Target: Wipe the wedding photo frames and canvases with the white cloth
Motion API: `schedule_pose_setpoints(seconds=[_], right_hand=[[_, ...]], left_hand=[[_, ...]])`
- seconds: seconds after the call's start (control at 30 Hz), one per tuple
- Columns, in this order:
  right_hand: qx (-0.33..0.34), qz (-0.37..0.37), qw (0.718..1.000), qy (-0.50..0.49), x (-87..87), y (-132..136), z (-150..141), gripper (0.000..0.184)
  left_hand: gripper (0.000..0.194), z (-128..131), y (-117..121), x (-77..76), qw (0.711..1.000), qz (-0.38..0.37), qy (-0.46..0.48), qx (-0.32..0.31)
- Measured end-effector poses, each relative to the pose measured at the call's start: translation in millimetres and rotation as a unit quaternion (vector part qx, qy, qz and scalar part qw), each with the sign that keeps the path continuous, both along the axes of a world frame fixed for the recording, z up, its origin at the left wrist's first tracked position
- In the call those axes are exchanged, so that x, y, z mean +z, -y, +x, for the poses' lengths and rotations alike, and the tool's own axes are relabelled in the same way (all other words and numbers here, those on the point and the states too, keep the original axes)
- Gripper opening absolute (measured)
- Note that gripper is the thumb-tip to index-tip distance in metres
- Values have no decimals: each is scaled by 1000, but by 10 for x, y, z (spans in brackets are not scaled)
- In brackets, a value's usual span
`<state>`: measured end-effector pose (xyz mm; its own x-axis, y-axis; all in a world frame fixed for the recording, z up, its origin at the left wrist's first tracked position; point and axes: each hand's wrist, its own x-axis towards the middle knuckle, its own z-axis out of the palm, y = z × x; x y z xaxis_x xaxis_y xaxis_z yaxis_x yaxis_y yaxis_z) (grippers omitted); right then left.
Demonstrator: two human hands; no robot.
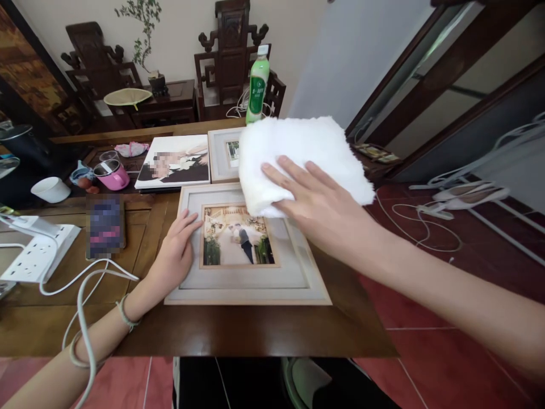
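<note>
A framed wedding photo (240, 236) with a wide pale border lies flat near the front of the wooden table. My left hand (174, 250) rests on its left border, fingers stretched out and touching the frame. A folded, fluffy white towel (298, 133) covers the frame's upper right corner. My right hand (306, 190) has its fingers spread over the towel, and the towel's folded edge is tucked in by the thumb side. Whether the towel presses on the glass or sits just above it, I cannot tell. Behind it, a smaller pale frame (219, 153) is partly hidden.
Left of the smaller frame lies a photo panel (174, 162). A green bottle (258, 85) stands behind the towel. On the left are a pink cup (113, 175), a white cup (51, 190), a phone (105, 227) and a power strip (42, 250), whose white cable crosses my left forearm.
</note>
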<state>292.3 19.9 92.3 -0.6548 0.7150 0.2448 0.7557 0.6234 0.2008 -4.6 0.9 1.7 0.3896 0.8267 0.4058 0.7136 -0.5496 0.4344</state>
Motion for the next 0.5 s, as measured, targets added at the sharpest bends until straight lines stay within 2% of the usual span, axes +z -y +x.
schedule_pose_setpoints(seconds=[0.1, 0.2, 0.4, 0.5], right_hand=[[-20, -68, 996, 61, -228, -40, -33, 43], [-15, -99, 992, 76, -369, 125, -70, 38], [25, -118, 992, 47, -328, 720, -52, 32], [63, -135, 989, 17, -288, 916, -13, 35]], left_hand=[[51, 5, -2, 13, 1000, -5, 6, 1], [51, 12, -3, 28, 1000, -13, 8, 7], [50, 12, -10, 18, 1000, -5, 11, 13], [51, 0, -14, 3, 1000, -4, 5, 7]])
